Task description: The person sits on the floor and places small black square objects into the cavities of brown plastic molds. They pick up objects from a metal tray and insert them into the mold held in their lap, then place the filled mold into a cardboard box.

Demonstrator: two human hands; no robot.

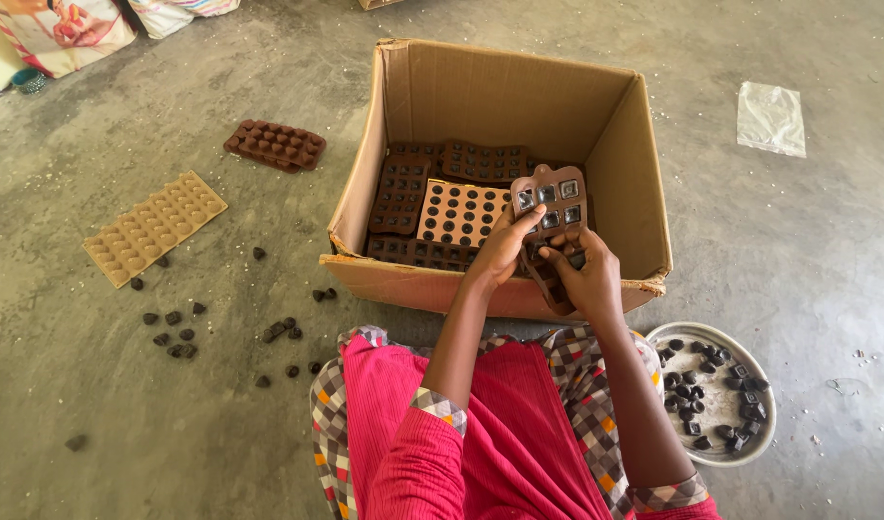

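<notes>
Head view, looking down. Both hands raised over the near edge of an open cardboard box [432, 96], holding a brown silicone mould [550, 207] tilted up on end. Left hand [505, 248] closed on the mould's left edge, thumb pressed to its face. Right hand [585, 277] curled round the lower part from behind, fingers bent as if pushing at the backs of the cavities. Four square cavities showing at the mould's top; whether filled or bare cannot be told.

Step in hand, by the look of it: popping dark pieces out of the flexible mould. Next move likely calling for a firm thumb press behind each cavity while flexing the sheet, with something underneath to catch what drops.

Counts. In the box: about five more moulds lying flat, one of them orange [461, 214], the rest dark brown. On the concrete floor [172, 424], far left: one brown mould [274, 144] and one tan mould [153, 228], well apart from the box. Loose dark pieces [177, 332] scattered near left, roughly twenty. Near right: one round metal plate [765, 438] with around twenty dark pieces. Far right: one clear plastic bag [770, 117].
</notes>
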